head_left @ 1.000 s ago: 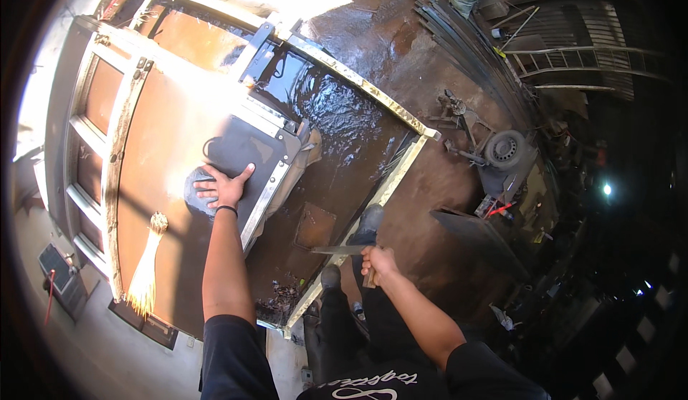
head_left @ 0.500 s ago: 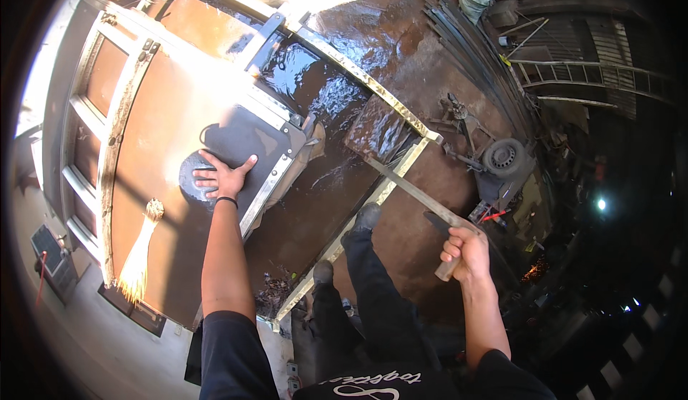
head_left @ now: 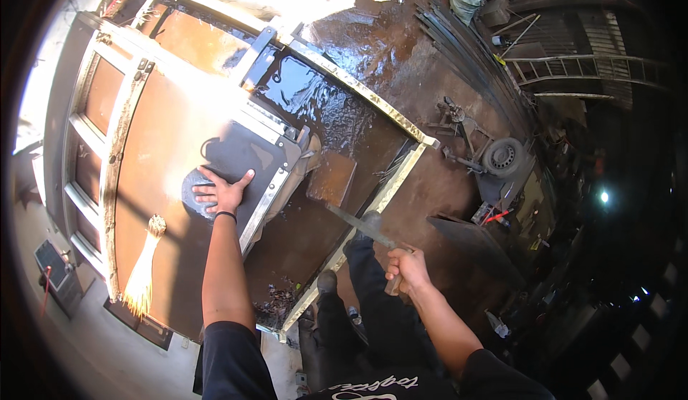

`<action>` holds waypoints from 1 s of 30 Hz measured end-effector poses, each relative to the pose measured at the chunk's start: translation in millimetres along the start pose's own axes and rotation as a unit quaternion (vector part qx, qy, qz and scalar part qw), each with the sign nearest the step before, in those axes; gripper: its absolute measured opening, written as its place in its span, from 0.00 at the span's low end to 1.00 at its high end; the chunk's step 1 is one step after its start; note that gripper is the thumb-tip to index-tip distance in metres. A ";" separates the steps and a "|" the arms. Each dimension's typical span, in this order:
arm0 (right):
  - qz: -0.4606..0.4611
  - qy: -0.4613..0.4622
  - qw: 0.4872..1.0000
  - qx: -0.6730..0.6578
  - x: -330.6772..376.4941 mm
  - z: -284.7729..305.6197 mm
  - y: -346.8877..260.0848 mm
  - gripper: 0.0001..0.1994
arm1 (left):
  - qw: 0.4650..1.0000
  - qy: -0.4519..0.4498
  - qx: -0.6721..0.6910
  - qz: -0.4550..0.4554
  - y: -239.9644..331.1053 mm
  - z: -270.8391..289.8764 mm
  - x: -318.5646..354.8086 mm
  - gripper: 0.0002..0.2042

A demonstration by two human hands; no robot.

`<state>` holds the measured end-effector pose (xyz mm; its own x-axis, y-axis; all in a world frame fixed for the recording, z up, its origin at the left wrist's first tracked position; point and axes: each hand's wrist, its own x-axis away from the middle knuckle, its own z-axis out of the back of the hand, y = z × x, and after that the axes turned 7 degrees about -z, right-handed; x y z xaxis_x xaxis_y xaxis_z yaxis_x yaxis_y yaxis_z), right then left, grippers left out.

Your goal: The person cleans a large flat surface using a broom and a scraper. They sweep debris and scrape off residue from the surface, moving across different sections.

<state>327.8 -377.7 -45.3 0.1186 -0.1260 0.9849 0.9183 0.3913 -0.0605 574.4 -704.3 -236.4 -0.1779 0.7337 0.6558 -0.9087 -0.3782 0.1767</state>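
We count one brown metal door (head_left: pixel 165 135) lying flat at left of frame, one straw brush (head_left: pixel 143 271) on it lower left, one long flat blade tool (head_left: pixel 358 227) at centre. Our left hand (head_left: pixel 221 194) lies flat, fingers spread wide, on a dark patch of the door. Our right hand (head_left: pixel 407 271) at lower centre has fingers wrapped tight round the tool's handle, blade pointing up-left over the wet floor (head_left: pixel 344 121). One pale frame rail (head_left: pixel 358 228) runs diagonally just below the blade. Open floor between door and rail. One wheeled machine (head_left: pixel 502 158) and stacked bars (head_left: pixel 466 49) crowd the right side.
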 end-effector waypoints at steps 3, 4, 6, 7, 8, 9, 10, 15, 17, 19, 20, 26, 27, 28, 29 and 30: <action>-0.057 0.004 0.998 0.009 -25.7 -2.6 48.4 0.04 | 1.000 -0.010 -0.002 0.000 2.1 2.4 3.5 0.78; -0.076 -0.002 0.997 0.022 -33.4 -3.6 62.1 0.06 | 1.000 -0.010 -0.002 -0.003 3.2 2.9 2.7 0.78; -0.109 0.008 0.994 0.026 -42.0 -11.3 84.2 0.06 | 1.000 -0.013 -0.006 -0.005 -0.1 2.6 1.5 0.78; -0.126 0.008 0.992 0.027 -46.2 -13.5 93.1 0.06 | 1.000 -0.014 -0.013 -0.002 -1.6 2.2 0.9 0.78; -0.134 0.009 0.990 0.030 -52.1 -14.2 99.3 0.05 | 1.000 -0.015 -0.017 -0.001 0.4 2.0 0.4 0.78; -0.142 0.010 0.989 0.034 -58.9 -14.9 104.3 0.05 | 1.000 -0.016 -0.022 0.001 1.8 2.1 0.5 0.78; -0.149 0.010 0.988 0.038 -66.3 -15.1 107.9 0.05 | 1.000 -0.018 -0.024 0.006 2.1 3.0 1.4 0.78; -0.135 0.051 0.989 0.034 -111.9 6.6 80.4 0.04 | 1.000 -0.009 -0.030 0.003 -3.1 -0.9 -2.4 0.78; -0.096 0.049 0.994 0.031 -112.8 19.1 45.2 0.06 | 1.000 -0.006 -0.029 0.005 -2.0 0.5 -3.2 0.78; -0.070 0.042 0.997 0.008 -109.9 32.6 8.2 0.09 | 0.999 -0.009 -0.030 0.009 1.1 0.7 -0.7 0.77; -0.046 0.052 0.997 0.021 -102.8 31.1 -12.6 0.08 | 0.999 -0.008 -0.031 0.011 -0.1 2.0 -0.4 0.77; 0.046 0.035 0.998 -0.031 -45.6 41.3 -103.6 0.05 | 1.000 -0.014 -0.022 0.002 4.3 -4.5 -4.0 0.78; 0.060 0.031 0.997 -0.027 -12.2 40.8 -106.4 0.07 | 1.000 -0.009 -0.018 0.002 2.8 -1.0 -5.6 0.78; 0.083 0.035 0.996 -0.017 27.1 41.1 -111.3 0.06 | 1.000 -0.007 -0.018 0.006 -2.7 1.7 -3.7 0.78; 0.107 0.045 0.993 -0.006 63.7 45.9 -115.5 0.05 | 1.000 -0.004 -0.014 0.005 -6.0 1.2 -1.6 0.78; 0.121 0.033 0.992 -0.011 86.2 57.5 -118.4 0.05 | 1.000 0.001 -0.010 0.002 -7.5 4.6 -1.3 0.78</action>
<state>207.5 -382.5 56.1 0.3612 -0.0908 0.9281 0.8678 0.3970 -0.2989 583.2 -705.0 -235.2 -0.1822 0.7329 0.6555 -0.9150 -0.3704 0.1598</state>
